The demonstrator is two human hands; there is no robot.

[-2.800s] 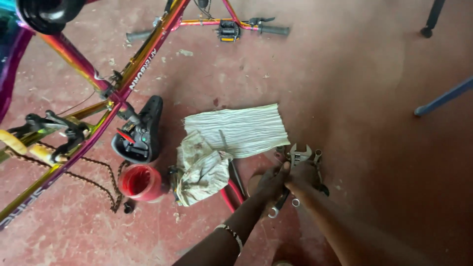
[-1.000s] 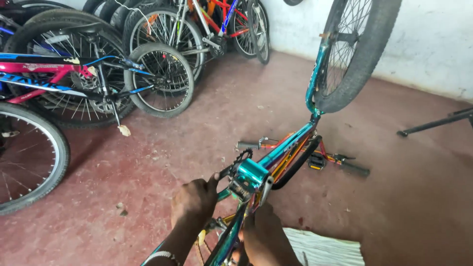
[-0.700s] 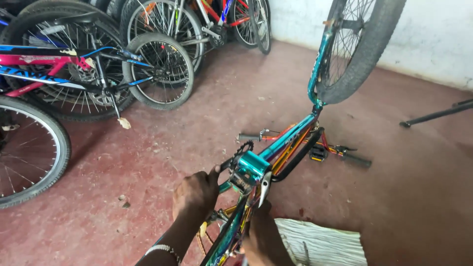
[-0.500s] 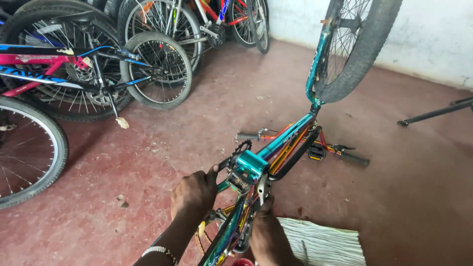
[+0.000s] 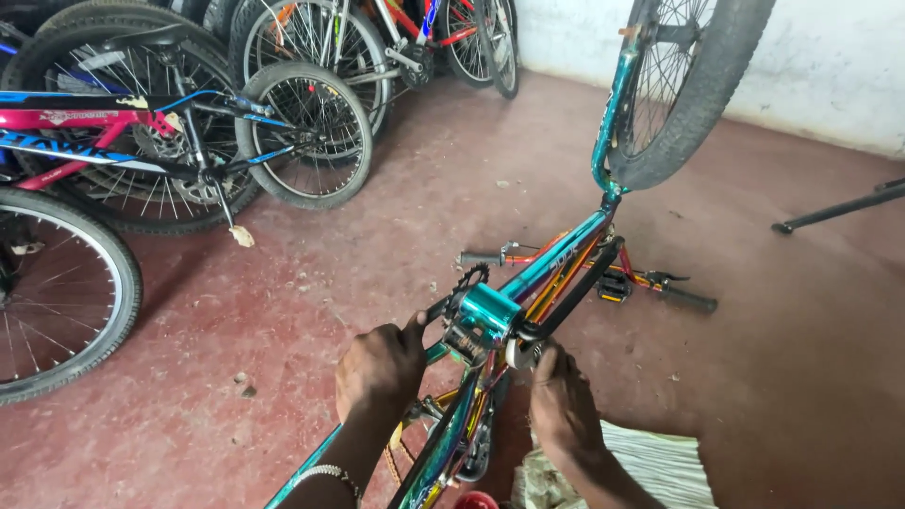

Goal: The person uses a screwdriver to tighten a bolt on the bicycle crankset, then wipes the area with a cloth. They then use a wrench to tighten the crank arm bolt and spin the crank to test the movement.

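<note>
both hands have left the tools on the floor – the left hand (image 5: 379, 369) now closed on the upturned bike frame (image 5: 556, 273), the right hand (image 5: 563, 407) closed at its teal crank housing (image 5: 487, 314) – work shifts to the bike.

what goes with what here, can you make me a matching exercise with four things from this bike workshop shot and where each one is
Things:
1. left hand
2. front wheel
3. striped cloth
4. small wheel

Places:
A. flat on the floor, bottom right
B. raised in the air, top right
C. leaning among the parked bikes, upper left
D. beside the teal bottom bracket

Pairs: 1-D, 2-B, 3-A, 4-C
</note>
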